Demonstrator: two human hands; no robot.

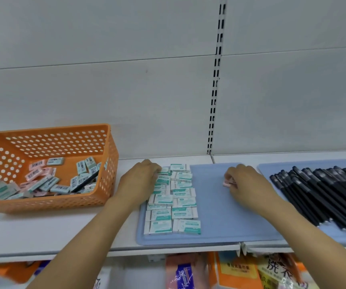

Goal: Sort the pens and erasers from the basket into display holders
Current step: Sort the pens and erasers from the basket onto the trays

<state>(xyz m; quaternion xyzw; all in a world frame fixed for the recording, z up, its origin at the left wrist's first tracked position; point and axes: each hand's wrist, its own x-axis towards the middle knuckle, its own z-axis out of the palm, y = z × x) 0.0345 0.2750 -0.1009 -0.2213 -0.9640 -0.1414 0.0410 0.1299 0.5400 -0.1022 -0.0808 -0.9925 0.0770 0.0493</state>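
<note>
The sorting was well under way. On the blue tray (209,236) two neat columns of green-and-white erasers (173,202) already lay side by side, and on a second blue tray (276,165) to the right a heap of black pens (322,190) was stacked slantwise. The left hand (140,180) rested with curled fingers on the far end of the eraser rows, apparently setting one down, though what it held was hidden beneath it. The right hand (245,180), well apart from the left, pinched a pink eraser (227,183) just above the bare middle of the first tray, seemingly to begin a new column.

Much remained: the orange basket (109,163) at the left still held a loose jumble of pink and green erasers (42,180), with at least one black pen (85,181) lying among them.

All of this sat on a white shop shelf (63,230) backed by pale panels and a slotted upright (215,80). Below the shelf edge hung packaged goods (238,270) in bright wrappers.
</note>
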